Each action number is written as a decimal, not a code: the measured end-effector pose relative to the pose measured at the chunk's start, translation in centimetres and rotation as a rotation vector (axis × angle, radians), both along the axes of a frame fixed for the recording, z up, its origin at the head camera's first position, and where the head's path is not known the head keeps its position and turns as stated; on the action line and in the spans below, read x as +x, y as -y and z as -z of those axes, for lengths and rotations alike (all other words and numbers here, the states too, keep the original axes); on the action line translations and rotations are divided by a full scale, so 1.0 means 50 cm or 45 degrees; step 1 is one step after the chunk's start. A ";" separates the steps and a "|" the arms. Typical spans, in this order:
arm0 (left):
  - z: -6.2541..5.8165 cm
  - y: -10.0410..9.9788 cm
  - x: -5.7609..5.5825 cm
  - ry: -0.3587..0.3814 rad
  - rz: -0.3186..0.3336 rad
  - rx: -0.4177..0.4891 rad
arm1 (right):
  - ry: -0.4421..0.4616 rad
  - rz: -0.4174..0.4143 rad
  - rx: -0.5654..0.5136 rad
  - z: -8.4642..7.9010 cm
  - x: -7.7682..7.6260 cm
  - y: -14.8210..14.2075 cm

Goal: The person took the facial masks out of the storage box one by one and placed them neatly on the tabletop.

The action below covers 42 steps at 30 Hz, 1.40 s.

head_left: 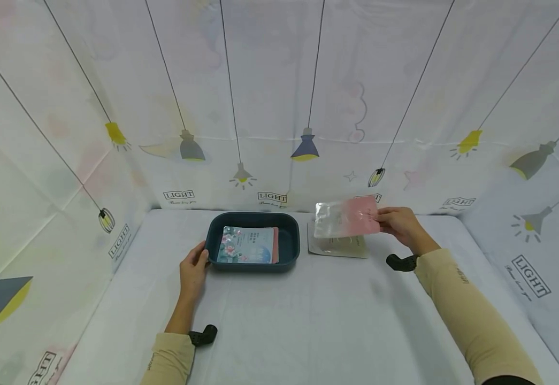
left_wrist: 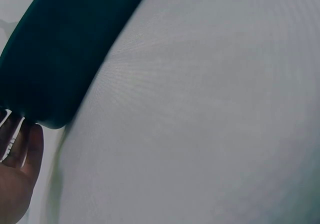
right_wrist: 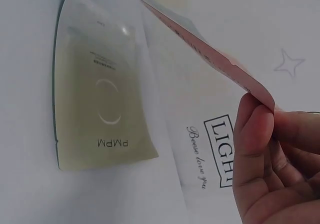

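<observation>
My right hand (head_left: 401,227) pinches the pink end of a pink-and-clear sheet mask packet (head_left: 349,216) between thumb and fingers. In the right wrist view the packet (right_wrist: 210,54) appears nearly edge-on. Beneath it on the table is a beige packet marked PMPM (right_wrist: 100,104), partly covered by the raised one in the head view. Fingers of my left hand (head_left: 193,270) touch the left end of a dark teal tray (head_left: 289,243), with fingers extended against its wall in the left wrist view. Inside the tray lies a light blue floral packet (head_left: 246,246), over a pink one (head_left: 275,246) showing at its right edge.
A white cloth covers the table (head_left: 303,321). Behind it and along both sides hangs a white curtain (head_left: 269,80) printed with lamps. The tray stands near the table's back edge, left of the beige packet. Black wrist mounts (head_left: 204,335) stick out from both sleeves.
</observation>
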State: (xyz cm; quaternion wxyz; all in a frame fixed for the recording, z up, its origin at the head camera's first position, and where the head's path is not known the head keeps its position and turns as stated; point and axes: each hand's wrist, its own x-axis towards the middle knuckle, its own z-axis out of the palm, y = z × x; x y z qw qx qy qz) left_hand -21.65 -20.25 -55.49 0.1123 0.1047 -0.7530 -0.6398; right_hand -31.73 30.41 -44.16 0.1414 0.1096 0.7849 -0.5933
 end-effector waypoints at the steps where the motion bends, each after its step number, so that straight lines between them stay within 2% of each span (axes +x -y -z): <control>1: 0.000 0.000 0.000 -0.004 0.001 0.001 | 0.006 0.005 0.007 0.002 0.001 -0.004; 9: -0.001 -0.001 0.001 -0.030 0.002 -0.004 | 0.006 0.007 0.063 0.015 -0.001 -0.044; 16: -0.001 0.000 0.001 0.001 0.000 -0.013 | 0.041 -0.015 0.097 0.025 -0.005 -0.087; 24: -0.003 -0.001 -0.001 -0.007 0.006 0.007 | 0.046 -0.125 0.142 0.017 -0.004 -0.131; 32: -0.002 -0.001 0.002 0.010 -0.001 -0.007 | 0.055 -0.118 0.128 0.029 0.006 -0.168; 42: 0.003 0.001 -0.001 0.019 -0.010 -0.018 | 0.144 -0.058 0.193 0.061 0.016 -0.205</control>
